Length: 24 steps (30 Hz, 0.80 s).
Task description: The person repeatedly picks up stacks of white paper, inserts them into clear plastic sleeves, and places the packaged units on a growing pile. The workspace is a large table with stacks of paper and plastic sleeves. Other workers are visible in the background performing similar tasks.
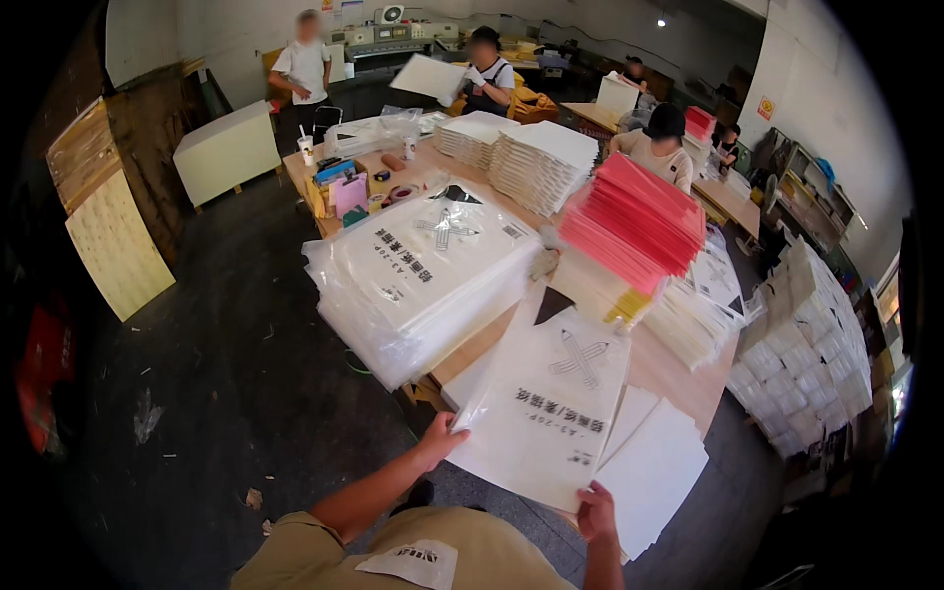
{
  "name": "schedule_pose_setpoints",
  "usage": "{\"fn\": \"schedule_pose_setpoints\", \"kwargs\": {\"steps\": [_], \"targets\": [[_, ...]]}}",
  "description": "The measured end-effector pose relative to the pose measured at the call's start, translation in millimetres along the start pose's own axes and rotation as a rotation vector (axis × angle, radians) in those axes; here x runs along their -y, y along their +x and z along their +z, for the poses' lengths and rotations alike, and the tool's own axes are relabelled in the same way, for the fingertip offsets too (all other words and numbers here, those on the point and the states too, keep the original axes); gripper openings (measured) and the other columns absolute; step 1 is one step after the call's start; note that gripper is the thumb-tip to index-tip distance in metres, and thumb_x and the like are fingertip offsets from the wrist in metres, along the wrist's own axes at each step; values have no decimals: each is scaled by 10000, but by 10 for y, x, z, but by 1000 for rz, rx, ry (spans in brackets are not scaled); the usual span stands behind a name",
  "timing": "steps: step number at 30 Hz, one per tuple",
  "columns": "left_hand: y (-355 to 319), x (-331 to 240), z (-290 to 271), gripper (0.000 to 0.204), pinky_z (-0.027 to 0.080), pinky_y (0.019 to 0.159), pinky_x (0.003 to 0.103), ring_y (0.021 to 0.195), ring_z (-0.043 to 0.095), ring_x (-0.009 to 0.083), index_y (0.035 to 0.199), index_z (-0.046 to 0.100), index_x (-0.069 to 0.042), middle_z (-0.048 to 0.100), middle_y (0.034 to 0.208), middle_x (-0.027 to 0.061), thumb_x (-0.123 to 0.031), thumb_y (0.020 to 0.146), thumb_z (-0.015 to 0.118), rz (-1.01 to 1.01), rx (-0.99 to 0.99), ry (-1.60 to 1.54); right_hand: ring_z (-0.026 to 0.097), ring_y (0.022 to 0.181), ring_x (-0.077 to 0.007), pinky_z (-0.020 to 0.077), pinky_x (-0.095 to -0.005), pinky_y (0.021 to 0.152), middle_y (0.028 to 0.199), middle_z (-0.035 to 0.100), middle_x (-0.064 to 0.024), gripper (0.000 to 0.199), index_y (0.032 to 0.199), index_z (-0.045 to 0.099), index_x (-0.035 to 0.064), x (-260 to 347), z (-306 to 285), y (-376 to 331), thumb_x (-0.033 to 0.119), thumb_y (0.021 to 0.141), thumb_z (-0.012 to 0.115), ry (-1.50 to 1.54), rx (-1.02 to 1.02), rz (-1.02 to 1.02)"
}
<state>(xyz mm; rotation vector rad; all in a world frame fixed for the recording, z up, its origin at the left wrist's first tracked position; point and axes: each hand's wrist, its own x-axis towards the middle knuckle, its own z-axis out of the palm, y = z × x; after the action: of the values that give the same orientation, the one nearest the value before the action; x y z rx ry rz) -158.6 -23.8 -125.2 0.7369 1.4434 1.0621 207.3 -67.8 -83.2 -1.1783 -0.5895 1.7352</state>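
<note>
A large white pack of drawing paper (546, 462), printed with crossed pencils and a black corner, lies tilted over the near edge of the table in what looks like a clear plastic sleeve. My left hand (440, 442) pinches its left edge, thumb on top. At its near right corner my right hand (596, 511) is closed on the edge, fingers mostly hidden underneath. Loose white sheets (661, 472) lie beside the right hand. Just beyond the left hand rises a tall stack of similar bagged packs (413, 265).
Pink-red sheets (644, 216) are piled beyond the pack, with white paper stacks (543, 162) farther back. Tape rolls and a cup (306, 149) stand at the far left of the wooden table (703, 364). Wrapped bundles (801, 344) fill a pallet at right. Several people work behind.
</note>
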Motion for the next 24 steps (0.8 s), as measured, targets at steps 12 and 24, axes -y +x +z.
{"fn": "schedule_pose_setpoints", "kwargs": {"steps": [12, 24], "targets": [[22, 82, -77, 252, 513, 687, 312, 746, 614, 143, 1066, 610, 35, 655, 873, 63, -178, 932, 633, 22, 75, -18, 696, 680, -291, 606, -340, 497, 940, 680, -196, 271, 1090, 568, -137, -113, -8, 34, 98, 958, 542, -123, -212, 72], [-188, -116, -170, 855, 510, 889, 377, 988, 674, 347, 1270, 573, 34, 680, 1045, 252, -569, 706, 794, 385, 337, 822, 579, 527, -147, 449, -260, 413, 825, 676, -122, 292, 1183, 586, -70, -270, 71, 110, 60, 921, 587, -355, -315, -249]]}}
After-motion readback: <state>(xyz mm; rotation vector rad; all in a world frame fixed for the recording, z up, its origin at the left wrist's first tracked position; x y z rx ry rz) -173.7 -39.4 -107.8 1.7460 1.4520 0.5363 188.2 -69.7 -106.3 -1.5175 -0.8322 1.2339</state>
